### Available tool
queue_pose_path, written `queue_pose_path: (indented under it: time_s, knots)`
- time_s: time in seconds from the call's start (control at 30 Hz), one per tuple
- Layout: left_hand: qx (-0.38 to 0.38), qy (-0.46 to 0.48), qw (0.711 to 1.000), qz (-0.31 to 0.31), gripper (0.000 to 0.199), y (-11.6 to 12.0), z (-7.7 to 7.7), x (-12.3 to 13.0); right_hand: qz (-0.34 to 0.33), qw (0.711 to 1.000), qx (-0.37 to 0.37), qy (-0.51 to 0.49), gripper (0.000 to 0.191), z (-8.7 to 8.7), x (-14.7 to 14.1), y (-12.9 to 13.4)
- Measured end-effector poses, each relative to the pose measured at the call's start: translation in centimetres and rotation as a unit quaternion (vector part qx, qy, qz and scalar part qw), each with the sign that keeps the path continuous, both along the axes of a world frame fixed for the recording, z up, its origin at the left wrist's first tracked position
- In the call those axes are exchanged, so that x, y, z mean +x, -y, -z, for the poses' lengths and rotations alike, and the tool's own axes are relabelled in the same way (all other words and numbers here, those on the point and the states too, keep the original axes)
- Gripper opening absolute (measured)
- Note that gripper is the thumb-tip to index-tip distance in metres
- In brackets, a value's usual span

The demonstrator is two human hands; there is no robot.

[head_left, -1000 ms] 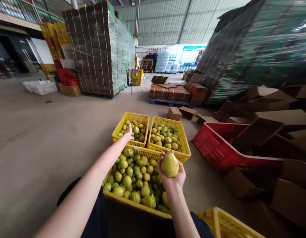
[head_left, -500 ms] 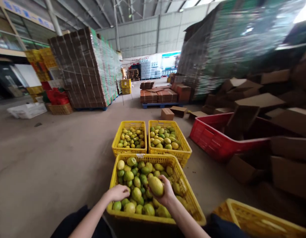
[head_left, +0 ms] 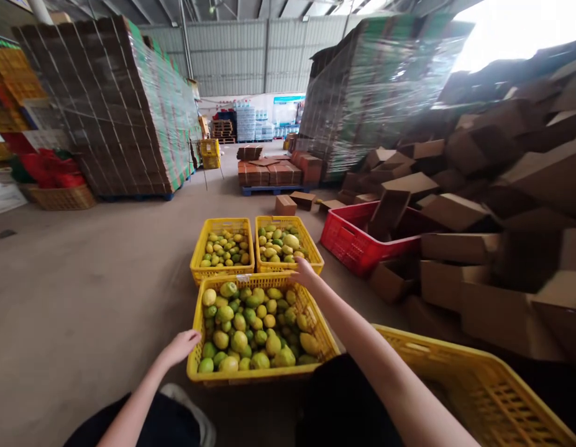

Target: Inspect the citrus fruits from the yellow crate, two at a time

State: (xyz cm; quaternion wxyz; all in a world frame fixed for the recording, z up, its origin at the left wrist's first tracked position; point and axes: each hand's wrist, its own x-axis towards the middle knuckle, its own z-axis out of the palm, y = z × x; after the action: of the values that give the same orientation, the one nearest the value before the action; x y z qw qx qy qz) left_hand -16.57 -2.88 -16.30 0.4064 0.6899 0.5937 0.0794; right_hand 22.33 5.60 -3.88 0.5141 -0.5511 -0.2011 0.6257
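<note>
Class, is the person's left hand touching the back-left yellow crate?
Apart: the head view plainly shows floor between the left hand and the back-left yellow crate.

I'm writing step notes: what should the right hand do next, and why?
Probably draw the right hand back over the near crate: it looks empty, close to the far right crate, while many fruits lie in the near crate.

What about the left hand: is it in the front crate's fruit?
No, the left hand is at the left rim of the front crate, apart from the fruit.
</note>
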Motion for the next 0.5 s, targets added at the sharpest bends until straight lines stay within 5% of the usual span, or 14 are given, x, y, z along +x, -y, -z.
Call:
queue_pose_path:
  time_s: [0.27,0.5]
  knots:
    - [0.01,-0.037,0.996,0.074,0.035,3.7,-0.5,1.3,-0.071,0.99,-0.121,-0.007,0.017,3.8,-2.4,9.9]
    - [0.034,-0.031,0.998,0.047,0.033,8.8,-3.4,2.0,-0.071,0.994,-0.083,-0.03,0.017,2.6,-3.2,14.1]
